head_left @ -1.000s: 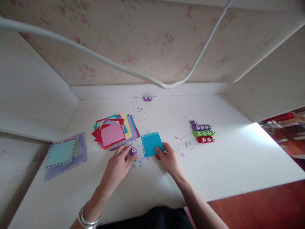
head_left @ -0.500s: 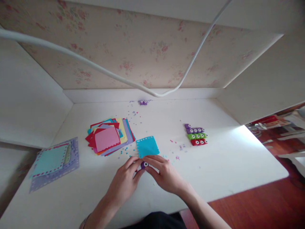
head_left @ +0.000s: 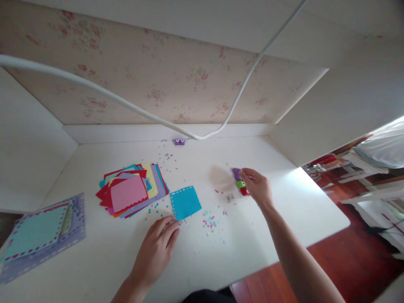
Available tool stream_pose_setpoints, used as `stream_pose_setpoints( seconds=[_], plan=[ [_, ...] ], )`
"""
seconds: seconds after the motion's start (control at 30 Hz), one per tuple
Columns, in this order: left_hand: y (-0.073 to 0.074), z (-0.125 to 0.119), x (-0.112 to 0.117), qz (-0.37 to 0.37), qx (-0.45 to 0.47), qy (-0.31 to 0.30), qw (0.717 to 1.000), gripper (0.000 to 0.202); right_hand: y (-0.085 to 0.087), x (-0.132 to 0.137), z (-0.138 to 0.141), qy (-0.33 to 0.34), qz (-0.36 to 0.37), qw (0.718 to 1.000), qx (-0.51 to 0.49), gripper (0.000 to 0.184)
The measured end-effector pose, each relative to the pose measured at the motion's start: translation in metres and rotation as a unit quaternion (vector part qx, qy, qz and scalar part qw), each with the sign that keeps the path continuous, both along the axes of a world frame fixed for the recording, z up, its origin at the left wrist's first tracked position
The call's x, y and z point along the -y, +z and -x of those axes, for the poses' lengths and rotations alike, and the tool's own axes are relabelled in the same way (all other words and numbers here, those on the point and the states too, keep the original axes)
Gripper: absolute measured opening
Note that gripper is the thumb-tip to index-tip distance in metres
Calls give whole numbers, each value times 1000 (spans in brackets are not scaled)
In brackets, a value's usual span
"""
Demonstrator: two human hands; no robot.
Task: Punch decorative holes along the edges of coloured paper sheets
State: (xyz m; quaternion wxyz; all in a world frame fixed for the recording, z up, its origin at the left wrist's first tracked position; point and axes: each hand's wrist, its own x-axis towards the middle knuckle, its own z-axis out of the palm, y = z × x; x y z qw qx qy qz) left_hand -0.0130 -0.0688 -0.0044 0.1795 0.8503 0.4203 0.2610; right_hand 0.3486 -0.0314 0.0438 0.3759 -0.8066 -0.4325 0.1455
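Note:
A blue square paper sheet [head_left: 185, 203] with punched holes along its left and top edges lies on the white table. My left hand [head_left: 158, 240] is open, its fingers loosely bent, and the fingertips rest at the sheet's lower left corner. Over a cluster of small paper punches, my right hand [head_left: 257, 185] is closed in a pinch on a purple paper punch, mostly hidden by the fingers. Beside it show another purple punch [head_left: 236, 173], a green punch [head_left: 241, 184] and a red punch [head_left: 244, 192]. My hand covers the others.
Coloured paper sheets [head_left: 129, 193] are stacked left of the blue sheet. Farther left lie punched sheets [head_left: 38, 231]. Two purple punches [head_left: 179, 142] stand by the back wall. Paper confetti [head_left: 210, 219] is scattered about. A white cable [head_left: 126, 101] hangs in front of the wall.
My right hand has moved from the blue sheet's near edge to the punch cluster on the right, and the purple punch has left the sheet. My left hand has let go and stayed nearby.

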Motion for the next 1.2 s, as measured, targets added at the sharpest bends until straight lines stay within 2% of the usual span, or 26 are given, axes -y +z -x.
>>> stream_pose_setpoints(
  seconds=[0.07,0.17,0.43,0.5,0.6,0.73,0.83,0.93,1.07,1.2],
  plan=[
    [-4,3,1,-5,-3,-1,1000,22,3,-14,-30,-54,34,996,64,41],
    [-7,6,1,-9,0,2,1000,22,2,-29,-52,-55,89,985,135,41],
    [-12,14,1,16,17,11,1000,21,-20,-43,-58,-22,199,959,202,40],
    [-13,15,1,22,25,10,999,21,-19,-42,-59,-13,198,955,219,42],
    [-13,15,1,30,40,9,999,21,-13,-46,-54,-3,126,959,254,43],
    [-14,16,2,45,49,15,998,23,-10,-72,-23,75,57,962,255,34],
    [-15,18,3,48,51,22,997,25,-14,-105,20,178,52,960,209,32],
    [-16,19,3,38,54,24,998,25,-19,-141,63,260,67,945,186,34],
    [-15,18,1,17,51,22,998,26,-27,-182,104,290,69,935,190,47],
    [-11,16,0,16,44,25,999,26,-30,-212,128,314,72,926,198,55]
  ],
)
